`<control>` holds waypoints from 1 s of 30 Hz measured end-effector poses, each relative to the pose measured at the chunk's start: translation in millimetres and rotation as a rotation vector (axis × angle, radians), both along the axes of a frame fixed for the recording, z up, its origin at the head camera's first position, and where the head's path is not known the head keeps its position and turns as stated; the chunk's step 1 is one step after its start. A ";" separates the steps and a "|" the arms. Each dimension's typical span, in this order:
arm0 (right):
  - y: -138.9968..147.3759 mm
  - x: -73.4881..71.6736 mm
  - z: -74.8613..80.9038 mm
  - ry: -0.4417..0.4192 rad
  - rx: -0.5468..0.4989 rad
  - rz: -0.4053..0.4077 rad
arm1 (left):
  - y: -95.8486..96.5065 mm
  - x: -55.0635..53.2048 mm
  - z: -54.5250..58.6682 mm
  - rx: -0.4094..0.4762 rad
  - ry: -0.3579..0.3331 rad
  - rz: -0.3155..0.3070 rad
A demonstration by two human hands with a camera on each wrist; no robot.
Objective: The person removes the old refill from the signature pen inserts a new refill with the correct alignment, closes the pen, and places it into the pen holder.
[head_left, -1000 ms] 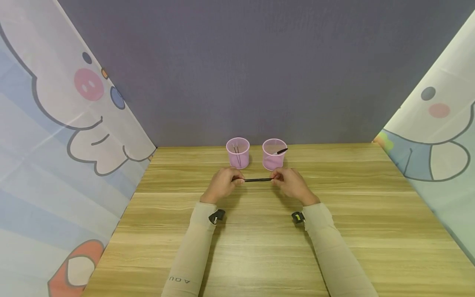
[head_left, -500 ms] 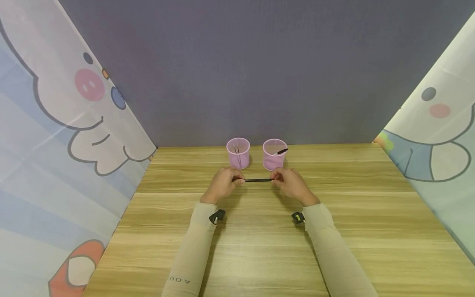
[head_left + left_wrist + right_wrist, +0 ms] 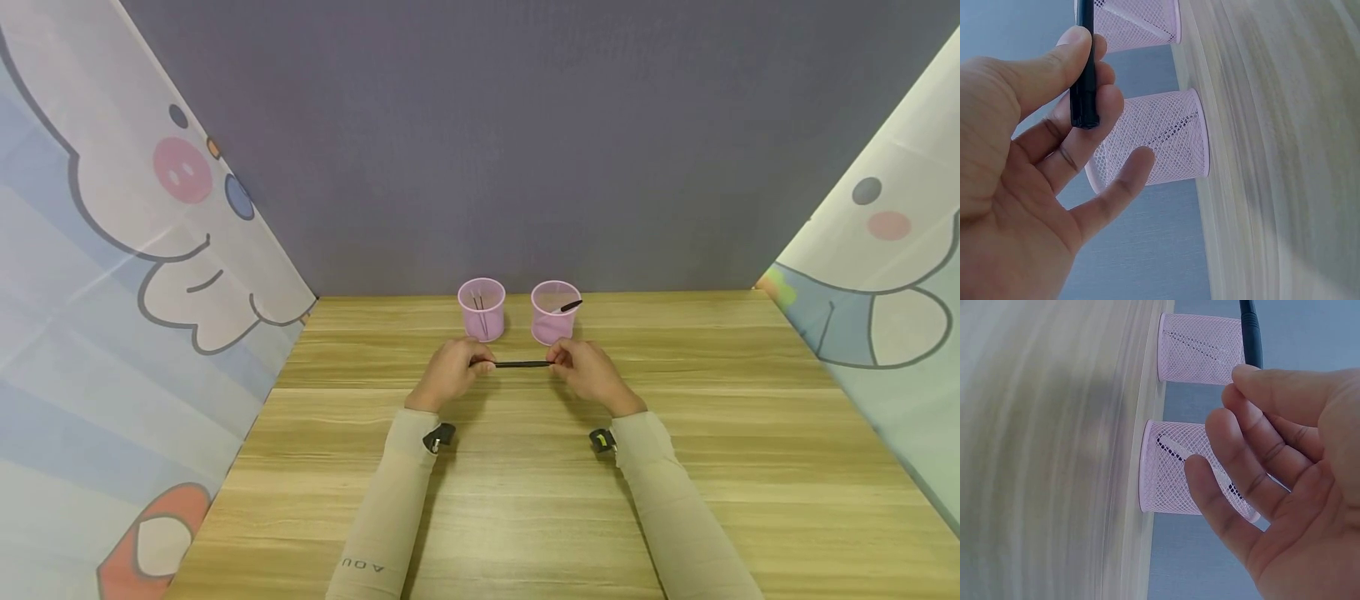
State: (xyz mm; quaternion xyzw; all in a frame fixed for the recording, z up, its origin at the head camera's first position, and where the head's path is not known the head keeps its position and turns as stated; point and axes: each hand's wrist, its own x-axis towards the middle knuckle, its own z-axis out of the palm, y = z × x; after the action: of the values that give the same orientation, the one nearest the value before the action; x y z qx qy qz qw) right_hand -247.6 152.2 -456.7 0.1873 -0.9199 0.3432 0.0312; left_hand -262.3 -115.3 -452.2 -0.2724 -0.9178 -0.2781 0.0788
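A black pen point(image 3: 522, 364) is held level above the table, just in front of two pink mesh cups. My left hand point(image 3: 452, 371) pinches its left end between thumb and fingers; the blunt end shows in the left wrist view, with the little finger extended. At the other end, my right hand point(image 3: 588, 372) pinches the pen, whose ridged section point(image 3: 1250, 331) shows above the thumb. The left cup point(image 3: 491, 327) holds thin dark-tipped sticks, their kind too small to tell. In the right cup point(image 3: 542, 327) leans a white pen with a black end point(image 3: 572, 306).
The wood-grain table point(image 3: 525, 500) stretches out around both arms. Behind the cups rises a dark grey wall point(image 3: 525, 167). Cartoon-printed sheets border the left side point(image 3: 112, 317) and the right side point(image 3: 900, 300).
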 end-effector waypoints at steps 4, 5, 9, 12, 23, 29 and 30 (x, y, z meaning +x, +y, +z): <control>0.2 -0.4 0.1 0.003 0.003 0.003 | 0.3 0.2 0.7 -0.006 0.012 -0.004; 0.3 -0.5 0.2 0.003 0.003 0.004 | 0.4 0.3 0.9 -0.005 0.012 -0.005; 0.4 -0.5 0.4 0.000 -0.003 0.008 | 0.7 1.0 1.7 -0.004 0.011 -0.004; 0.9 -0.6 -0.6 0.012 -0.013 0.017 | 0.8 1.5 2.0 0.002 0.010 -0.002; 6.0 -1.0 -0.5 -0.053 -0.026 0.027 | 0.0 0.7 1.5 0.017 0.015 0.001; 8.0 -1.6 -0.3 -0.054 -0.015 0.043 | 0.4 0.1 1.0 0.000 0.008 0.008; 8.3 -1.8 -0.5 -0.050 -0.013 0.045 | 0.5 0.1 0.9 0.000 0.007 0.008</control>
State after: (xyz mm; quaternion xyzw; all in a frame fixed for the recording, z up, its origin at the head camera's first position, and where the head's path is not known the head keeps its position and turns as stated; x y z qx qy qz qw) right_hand -249.4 160.4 -457.2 0.1994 -0.9136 0.3545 0.0018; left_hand -262.2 -114.8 -451.3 -0.2695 -0.9185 -0.2770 0.0833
